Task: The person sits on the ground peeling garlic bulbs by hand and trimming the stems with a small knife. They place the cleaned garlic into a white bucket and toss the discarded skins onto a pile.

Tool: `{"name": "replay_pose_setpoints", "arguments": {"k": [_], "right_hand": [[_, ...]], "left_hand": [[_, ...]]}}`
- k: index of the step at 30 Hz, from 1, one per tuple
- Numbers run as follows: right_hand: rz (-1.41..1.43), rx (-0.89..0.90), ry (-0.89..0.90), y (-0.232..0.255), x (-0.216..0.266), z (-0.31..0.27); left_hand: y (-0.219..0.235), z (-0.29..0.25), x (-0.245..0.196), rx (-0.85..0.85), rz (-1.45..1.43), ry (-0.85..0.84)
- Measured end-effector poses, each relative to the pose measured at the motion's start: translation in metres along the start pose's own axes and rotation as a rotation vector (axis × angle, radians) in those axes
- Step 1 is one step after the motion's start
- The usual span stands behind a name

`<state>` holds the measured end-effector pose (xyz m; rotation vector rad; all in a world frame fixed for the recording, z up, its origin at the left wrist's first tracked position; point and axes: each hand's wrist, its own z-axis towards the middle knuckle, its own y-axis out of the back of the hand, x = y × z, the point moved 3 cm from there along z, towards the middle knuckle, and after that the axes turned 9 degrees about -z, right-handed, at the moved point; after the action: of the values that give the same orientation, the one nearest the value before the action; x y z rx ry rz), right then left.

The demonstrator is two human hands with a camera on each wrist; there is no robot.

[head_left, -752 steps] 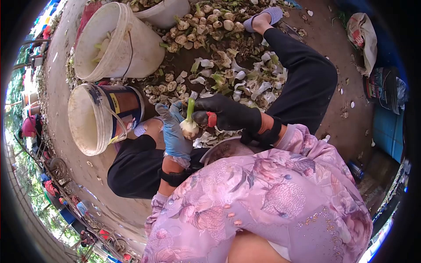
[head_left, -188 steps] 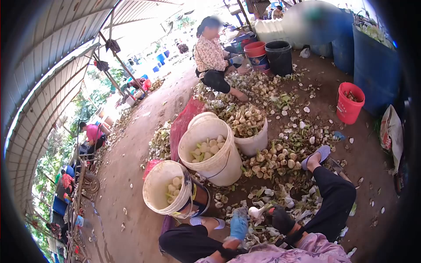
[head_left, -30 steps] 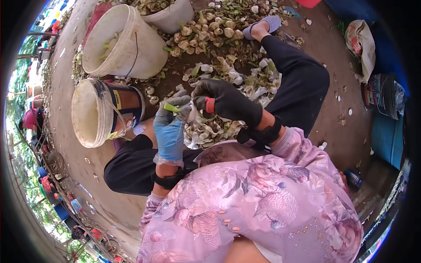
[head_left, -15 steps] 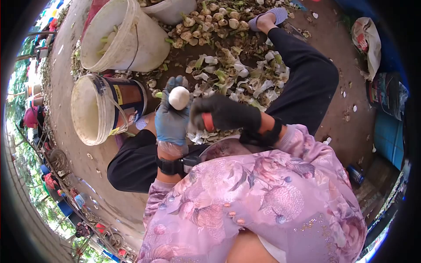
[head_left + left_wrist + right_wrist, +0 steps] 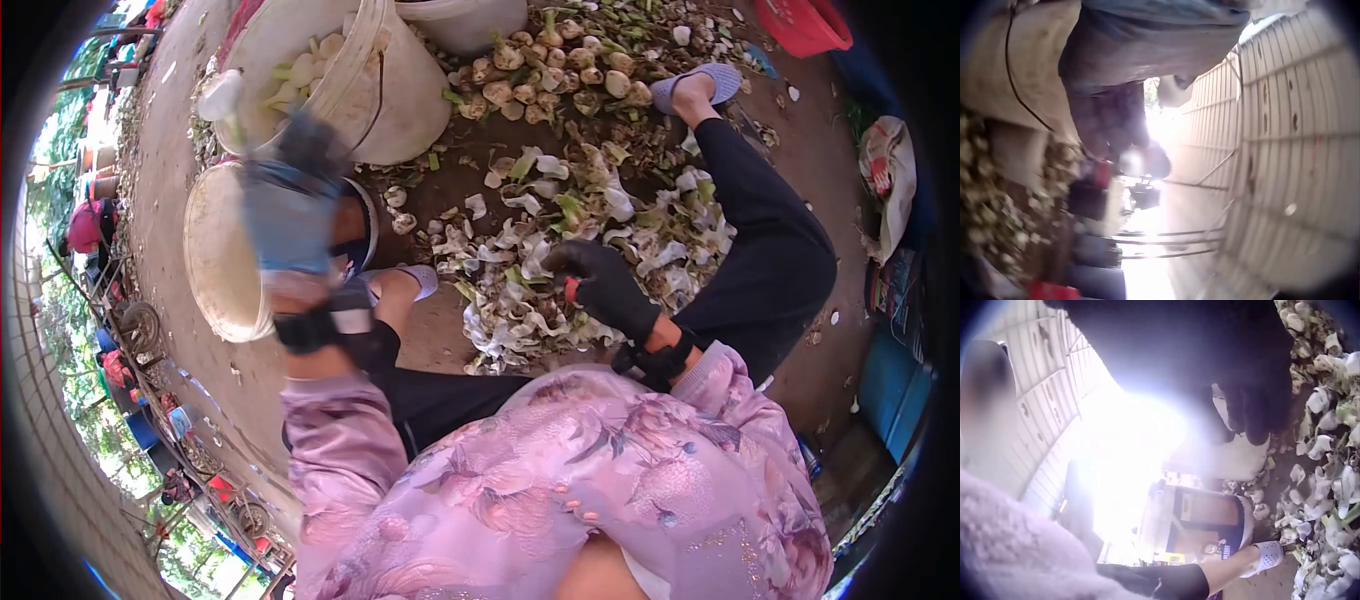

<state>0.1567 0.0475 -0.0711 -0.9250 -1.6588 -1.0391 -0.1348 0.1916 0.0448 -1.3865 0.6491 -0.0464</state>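
Note:
My left hand [image 5: 290, 215], in a blue and grey glove, is raised over the buckets at the left and blurred by motion. A peeled white garlic bulb [image 5: 220, 97] sticks out beyond it, its stem running down to the thumb side. In the left wrist view, a pale round shape, the garlic bulb [image 5: 1174, 94], shows beside the gloved hand [image 5: 1154, 50]. My right hand [image 5: 605, 290], in a black glove with a red band at the thumb, hovers over the peelings [image 5: 540, 310] with fingers loosely bent. The right wrist view shows the glove [image 5: 1210, 356] dark against glare.
A large white bucket [image 5: 400, 100] contains peeled garlic bulbs [image 5: 300, 75]. A second bucket [image 5: 225, 290] stands nearer, partly behind the left forearm. Unpeeled garlic bulbs [image 5: 560, 70] lie heaped ahead. A red bucket [image 5: 805, 25] stands at far right.
My left hand has swung left and forward from in front of the body to above the buckets, carrying the garlic bulb. My right hand has parted from it. The head view has shifted.

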Motion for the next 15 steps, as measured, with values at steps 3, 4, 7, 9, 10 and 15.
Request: {"name": "replay_pose_setpoints", "arguments": {"k": [3, 4, 7, 9, 10, 15], "right_hand": [[0.15, 0.026, -0.345, 0.003, -0.008, 0.014], [0.07, 0.03, -0.354, 0.003, -0.014, 0.018], [-0.036, 0.089, -0.404, -0.003, -0.027, 0.023], [-0.083, 0.125, -0.413, -0.004, -0.031, 0.03], [-0.111, 0.174, -0.396, -0.005, -0.033, 0.032], [-0.206, 0.114, -0.329, -0.005, -0.036, 0.043]], "left_hand": [[0.108, -0.012, 0.067, -1.064, 0.663, 0.061], [0.176, -0.028, 0.075, -1.129, 0.74, 0.098], [0.267, -0.049, 0.076, -1.368, 1.25, 0.172], [0.356, -0.077, 0.065, -1.302, 2.362, -0.38], [0.344, -0.068, 0.062, -1.29, 2.357, -0.365], [0.309, -0.059, 0.069, -1.327, 0.837, 0.175]]}}
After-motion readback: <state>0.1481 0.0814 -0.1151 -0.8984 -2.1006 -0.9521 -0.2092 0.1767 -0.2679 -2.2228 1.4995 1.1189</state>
